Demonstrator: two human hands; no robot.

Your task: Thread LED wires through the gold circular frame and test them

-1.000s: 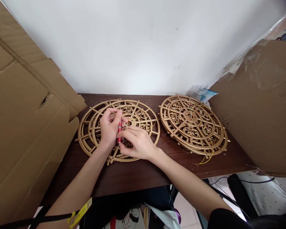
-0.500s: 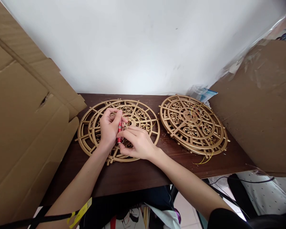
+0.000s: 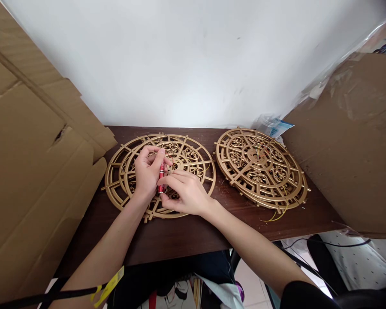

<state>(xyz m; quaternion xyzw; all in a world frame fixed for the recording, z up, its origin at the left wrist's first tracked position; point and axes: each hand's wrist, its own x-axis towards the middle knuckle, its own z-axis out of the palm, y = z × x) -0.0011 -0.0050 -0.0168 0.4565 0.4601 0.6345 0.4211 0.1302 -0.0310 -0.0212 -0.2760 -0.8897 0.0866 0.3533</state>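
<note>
A slim red cylinder with silver bands (image 3: 161,182), pen-like in shape, is held between my two hands; its exact kind I cannot make out. My left hand (image 3: 148,169) closes round its upper part, thumb on top. The fingertips of my right hand (image 3: 188,191) pinch its lower end. Both hands are above a gold openwork disc (image 3: 209,180) with scrolled ornaments, which lies on another such disc. Thin yellow wire shows near its centre, partly covered by my fingers.
A second stack of gold discs (image 3: 260,171) lies to the right on the dark wooden table (image 3: 176,240), with loose yellow wires (image 3: 276,216). A clear plastic cup (image 3: 266,123) stands behind it. Cardboard walls rise at left (image 3: 35,150) and right (image 3: 347,141).
</note>
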